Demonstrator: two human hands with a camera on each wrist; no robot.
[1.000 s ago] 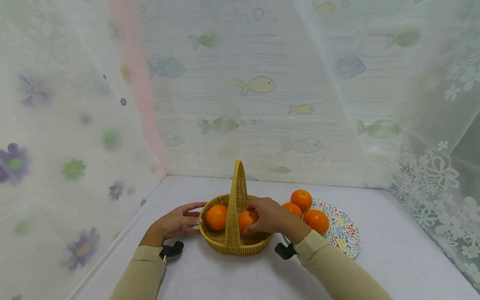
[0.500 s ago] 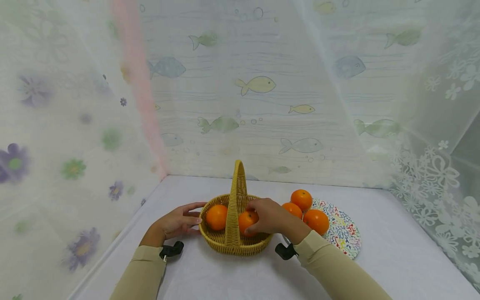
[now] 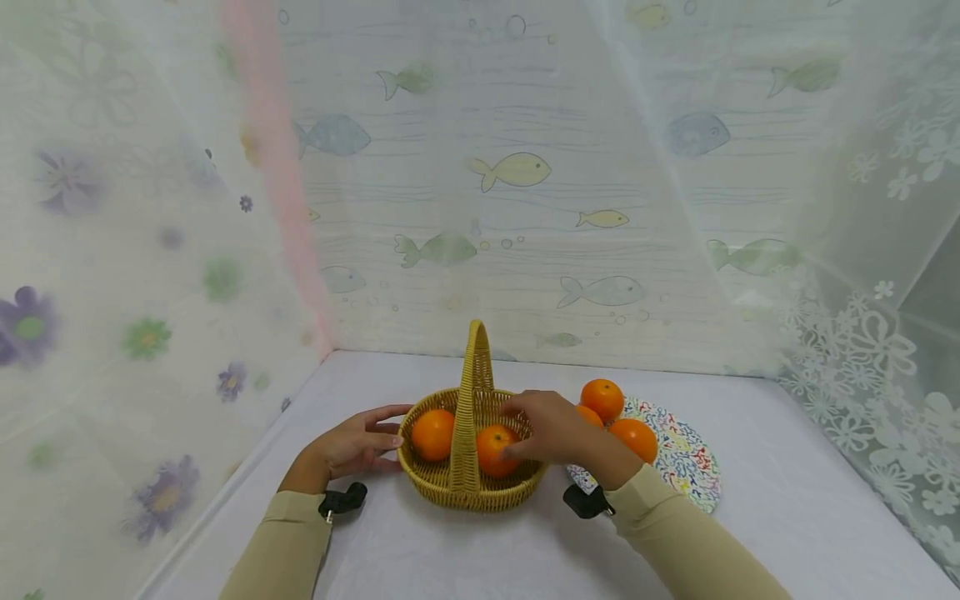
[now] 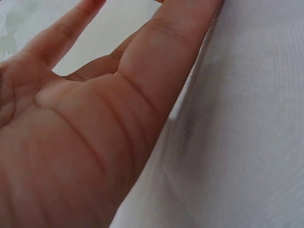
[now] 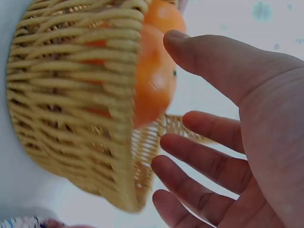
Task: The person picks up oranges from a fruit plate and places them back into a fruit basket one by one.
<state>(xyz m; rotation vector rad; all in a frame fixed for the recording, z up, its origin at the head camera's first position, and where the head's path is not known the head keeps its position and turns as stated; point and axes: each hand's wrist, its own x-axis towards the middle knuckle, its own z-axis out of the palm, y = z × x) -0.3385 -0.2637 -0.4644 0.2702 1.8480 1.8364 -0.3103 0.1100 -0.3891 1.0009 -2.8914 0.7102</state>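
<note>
A yellow wicker basket with a tall handle stands on the table, one orange left of the handle and another orange right of it. My left hand rests against the basket's left side, its fingers fairly straight in the left wrist view, where the basket is barely in sight. Above the basket's right rim is my right hand, thumb and fingers spread. In the right wrist view the right hand holds nothing; its thumb tip is close to the orange, and whether they touch I cannot tell.
Right of the basket lies a colourful patterned plate. Three oranges are on or beside its left part, including one at the back and one in front; my right hand partly covers the third. Fish-print curtains hang behind the table.
My right hand has let go of the orange in the basket's right half. It has opened and moved slightly right and up. The left hand and basket have not moved.
</note>
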